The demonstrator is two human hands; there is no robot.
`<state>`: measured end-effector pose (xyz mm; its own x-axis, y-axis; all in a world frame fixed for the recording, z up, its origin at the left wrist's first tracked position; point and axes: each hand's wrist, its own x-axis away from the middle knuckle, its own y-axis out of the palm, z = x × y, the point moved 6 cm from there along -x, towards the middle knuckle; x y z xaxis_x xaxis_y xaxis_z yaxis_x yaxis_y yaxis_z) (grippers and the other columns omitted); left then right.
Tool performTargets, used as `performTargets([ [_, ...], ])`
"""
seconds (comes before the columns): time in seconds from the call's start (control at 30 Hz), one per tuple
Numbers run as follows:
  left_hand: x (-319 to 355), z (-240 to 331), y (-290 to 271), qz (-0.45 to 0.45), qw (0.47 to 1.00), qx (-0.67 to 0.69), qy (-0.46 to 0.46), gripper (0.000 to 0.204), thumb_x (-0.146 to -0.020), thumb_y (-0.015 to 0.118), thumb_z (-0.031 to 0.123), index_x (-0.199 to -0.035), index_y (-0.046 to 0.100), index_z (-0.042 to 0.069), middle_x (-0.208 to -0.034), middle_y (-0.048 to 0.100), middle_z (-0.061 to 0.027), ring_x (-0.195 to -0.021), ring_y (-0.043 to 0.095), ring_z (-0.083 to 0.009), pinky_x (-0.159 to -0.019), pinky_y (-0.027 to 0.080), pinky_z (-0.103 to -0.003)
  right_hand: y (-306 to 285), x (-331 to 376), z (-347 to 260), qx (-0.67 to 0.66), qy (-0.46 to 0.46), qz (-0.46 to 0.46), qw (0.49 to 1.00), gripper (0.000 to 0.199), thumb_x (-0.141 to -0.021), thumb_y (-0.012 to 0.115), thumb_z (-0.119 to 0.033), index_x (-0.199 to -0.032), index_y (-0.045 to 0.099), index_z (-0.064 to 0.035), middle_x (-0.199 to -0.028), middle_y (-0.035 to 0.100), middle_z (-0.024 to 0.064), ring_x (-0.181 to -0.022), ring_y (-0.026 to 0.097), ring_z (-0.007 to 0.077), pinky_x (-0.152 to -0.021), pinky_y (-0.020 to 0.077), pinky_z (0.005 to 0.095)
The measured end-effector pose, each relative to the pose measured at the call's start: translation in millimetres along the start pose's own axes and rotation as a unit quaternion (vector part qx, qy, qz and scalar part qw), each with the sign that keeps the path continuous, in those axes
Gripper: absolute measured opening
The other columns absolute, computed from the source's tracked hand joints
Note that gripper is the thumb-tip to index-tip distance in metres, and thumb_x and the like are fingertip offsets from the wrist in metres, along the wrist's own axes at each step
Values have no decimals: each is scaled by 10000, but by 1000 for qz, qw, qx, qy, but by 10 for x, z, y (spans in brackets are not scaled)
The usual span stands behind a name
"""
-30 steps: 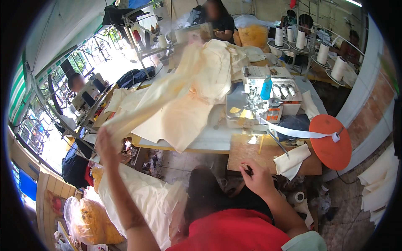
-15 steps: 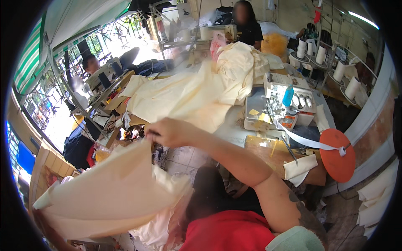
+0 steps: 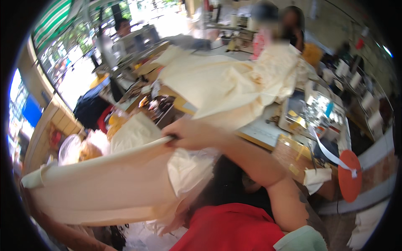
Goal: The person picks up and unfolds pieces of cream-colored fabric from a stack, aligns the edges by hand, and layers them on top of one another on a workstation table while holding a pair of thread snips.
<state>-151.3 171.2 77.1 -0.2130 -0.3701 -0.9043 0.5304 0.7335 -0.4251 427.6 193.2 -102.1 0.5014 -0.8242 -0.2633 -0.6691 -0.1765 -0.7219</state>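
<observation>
A cream cloth panel (image 3: 109,180) is stretched between my two hands at the lower left, its upper edge drawn nearly straight. My right hand (image 3: 190,133) is closed on the upper right corner. A small dark thing, too blurred to name, shows at its fingertips. At the far left, my left hand (image 3: 30,200) holds the other end; the cloth hides most of its fingers. More cream fabric (image 3: 190,169) hangs in folds behind the panel. Beyond my right hand, a large spread of cream cloth (image 3: 209,79) lies over the table and heaps up at its far end.
To the right stands a sewing machine (image 3: 314,111) with a blue bottle (image 3: 329,109) nearby. An orange disc (image 3: 350,175) carries white tape. Thread cones (image 3: 355,79) stand farther right. A scrap-filled box (image 3: 161,109) and plastic bags (image 3: 83,146) sit left. Other people (image 3: 292,27) are across the table.
The view has swung left, so the table and machine appear farther right. My hands have pulled the cloth panel into a flatter, straighter stretch; both keep their hold.
</observation>
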Motion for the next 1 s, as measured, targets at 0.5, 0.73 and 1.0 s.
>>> performTargets([
  [0.5, 235, 142, 1320, 67, 971, 134, -184, 255, -988, 549, 108, -1166, 675, -24, -1078, 690, -65, -919, 603, -117, -838, 479, -265, -925, -675, 30, -276, -77, 327, 901, 212, -978, 614, -42, -1160, 694, 32, -1057, 732, 108, -882, 720, 165, -886, 584, 298],
  [0.73, 1855, 956, 1593, -263, 884, 289, -256, 233, -770, 552, -43, -903, 742, -22, -922, 714, -124, -831, 603, -173, -784, 447, -282, 426, 313, 840, -168, 92, 206, 960, 245, -933, 589, 3, -1140, 722, -3, -1172, 734, 119, -1062, 689, 173, -935, 517, 287],
  [1.0, 3408, 1708, 2705, -606, 704, 196, -314, 202, -878, 676, 135, -1023, 755, 18, -930, 734, -128, -895, 689, -261, -821, 541, -376, 1646, 1366, 1411, 8, 178, 53, 983, 571, -770, 560, 103, -1286, 675, -115, -1482, 529, 110, -1179, 621, 356, -1055, 476, 387],
])
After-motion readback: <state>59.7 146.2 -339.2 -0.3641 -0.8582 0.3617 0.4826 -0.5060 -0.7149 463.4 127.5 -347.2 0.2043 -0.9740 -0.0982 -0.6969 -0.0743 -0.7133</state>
